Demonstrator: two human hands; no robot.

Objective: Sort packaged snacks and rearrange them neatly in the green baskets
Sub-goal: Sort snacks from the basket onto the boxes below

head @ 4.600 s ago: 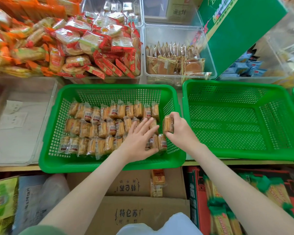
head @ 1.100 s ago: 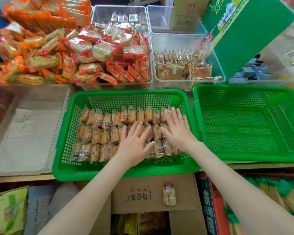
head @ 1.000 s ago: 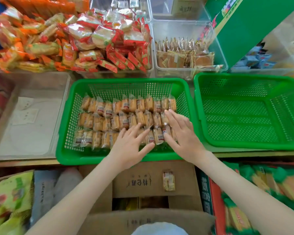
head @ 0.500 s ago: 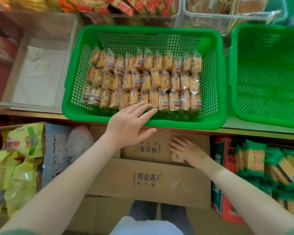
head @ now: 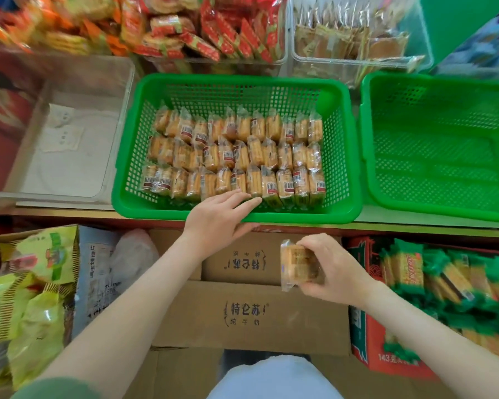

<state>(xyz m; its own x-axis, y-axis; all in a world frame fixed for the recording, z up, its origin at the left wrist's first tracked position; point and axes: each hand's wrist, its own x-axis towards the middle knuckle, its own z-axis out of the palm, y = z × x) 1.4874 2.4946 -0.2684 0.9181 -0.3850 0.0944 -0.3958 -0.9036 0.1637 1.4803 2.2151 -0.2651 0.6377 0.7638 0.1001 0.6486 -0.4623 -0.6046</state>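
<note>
Low at five o'clock, your right hand [head: 333, 273] pinches one snack packet [head: 297, 264] above the cardboard box [head: 242, 326], fingers curled round it. At six, your left hand [head: 216, 221] lies flat, fingers straight, holding nothing, on the near rim of the green basket [head: 300, 218], where packet rows [head: 242, 156] sit at twelve.

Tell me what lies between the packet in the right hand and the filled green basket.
Head view: only a strip of cardboard box and the shelf's front edge lie between the right hand's packet and the green basket.
</note>
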